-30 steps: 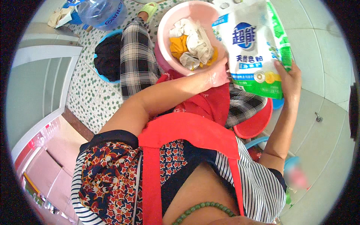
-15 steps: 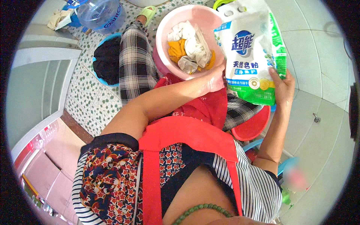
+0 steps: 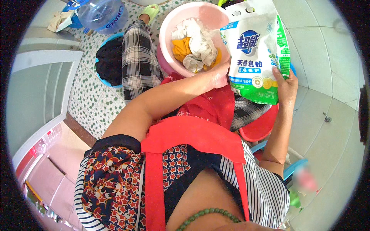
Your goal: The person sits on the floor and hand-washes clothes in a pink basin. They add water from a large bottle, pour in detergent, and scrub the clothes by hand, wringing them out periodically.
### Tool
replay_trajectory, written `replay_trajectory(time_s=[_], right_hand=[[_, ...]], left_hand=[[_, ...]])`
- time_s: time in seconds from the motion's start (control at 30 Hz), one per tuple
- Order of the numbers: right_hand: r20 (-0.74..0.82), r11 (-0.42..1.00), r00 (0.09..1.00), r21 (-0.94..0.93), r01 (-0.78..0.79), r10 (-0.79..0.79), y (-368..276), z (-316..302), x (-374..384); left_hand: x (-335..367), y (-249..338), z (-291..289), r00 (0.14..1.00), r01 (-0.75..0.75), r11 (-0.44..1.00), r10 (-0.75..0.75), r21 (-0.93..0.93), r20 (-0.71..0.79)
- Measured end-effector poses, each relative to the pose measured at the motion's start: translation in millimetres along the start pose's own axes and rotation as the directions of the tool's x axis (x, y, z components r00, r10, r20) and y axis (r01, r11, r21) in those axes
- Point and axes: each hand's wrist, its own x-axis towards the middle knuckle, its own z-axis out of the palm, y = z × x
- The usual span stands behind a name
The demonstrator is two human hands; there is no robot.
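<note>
A large white, green and blue bag of washing powder (image 3: 248, 42) is held up between my hands, at the right side of a pink basin (image 3: 167, 29). My right hand (image 3: 287, 86) grips its lower right edge, thumb on the front. My left hand (image 3: 220, 77) is closed at its lower left edge, the fingers partly hidden behind it. The bag's top, with two handle holes, leans away from me. Inside the basin lie white cloth (image 3: 202, 44) and yellow cloth (image 3: 181, 49), bunched together. Whether powder is coming out cannot be seen.
A blue basin with dark cloth (image 3: 109, 63) stands on the speckled tile floor at the left. Behind it is a big clear blue water bottle (image 3: 102, 15). A red basin (image 3: 260, 125) sits by my right knee. A tiled wall (image 3: 327, 69) rises at the right.
The bag has moved slightly up and to the left, with both hands still on it. The cloth in the basin looks much the same.
</note>
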Motion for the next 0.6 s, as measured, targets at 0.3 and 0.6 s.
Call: replay_trajectory(time_s=[0.3, 0.6], right_hand=[[-0.192, 0.993, 0.98, 0.089, 0.074, -0.056, 34.9, 20.3, -39.1], [-0.111, 0.855, 0.994, 0.514, 0.072, -0.017, 67.3, 70.6, -19.4]], left_hand=[[11.6, 34.3, -10.5, 0.986, -0.161, 0.976, 0.154, 0.143, 0.061], [-41.4, 94.0, 27.0, 0.613, -0.568, 0.33, 0.781, 0.754, 0.12]])
